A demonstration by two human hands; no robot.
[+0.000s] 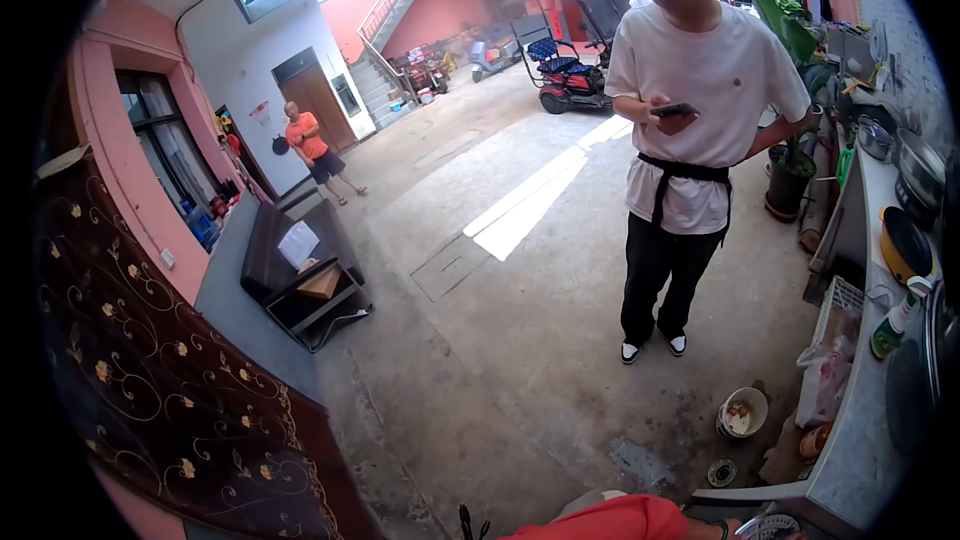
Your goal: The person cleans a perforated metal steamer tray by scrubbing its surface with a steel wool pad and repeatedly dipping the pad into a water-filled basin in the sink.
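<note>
A red sleeve [620,520] crosses the bottom edge of the view. Just past its dark wristband, a small part of my right hand [735,527] shows beside a perforated metal strainer [770,528] at the counter's near end. Its fingers are mostly cut off by the frame, so their grip cannot be made out. My left hand is out of view. A small black object [472,523] stands up at the bottom edge, left of the sleeve.
A person in white [690,110] stands ahead holding a phone [674,110]; another in orange [312,140] stands farther back. At right, a counter [850,440] bears pans and a spray bottle [890,328]. A bucket [742,412] sits on the floor; a dark bench [262,250] is left.
</note>
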